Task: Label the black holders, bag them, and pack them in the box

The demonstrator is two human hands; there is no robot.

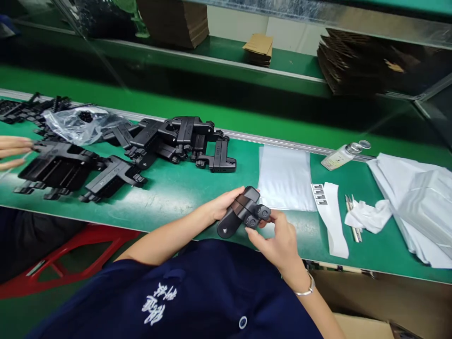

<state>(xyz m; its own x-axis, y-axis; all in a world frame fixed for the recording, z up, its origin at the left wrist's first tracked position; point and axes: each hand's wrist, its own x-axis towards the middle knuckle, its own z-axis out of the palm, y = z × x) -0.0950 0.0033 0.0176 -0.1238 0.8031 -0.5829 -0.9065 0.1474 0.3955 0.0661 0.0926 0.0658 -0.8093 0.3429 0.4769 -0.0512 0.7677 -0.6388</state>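
Both my hands hold one black plastic bracket (237, 213) above the near edge of the green bench. My left hand (224, 203) is closed round its long body from the left, the fingers partly hidden behind it. At the right, my right hand (277, 233) pinches the bracket's two round knobs between thumb and fingers. A stack of clear plastic bags (286, 176) lies flat just beyond my right hand. Similar black brackets (221, 154) are heaped to the left of the bags.
A bottle (339, 157), a label strip (332, 221), pens (353, 219), a crumpled white cloth (369, 215) and white packing sheets (416, 202) lie at the right. Another person's hand (14, 150) is at the far left, beside more brackets (58, 165). Cardboard stacks (259, 49) stand on the shelf.
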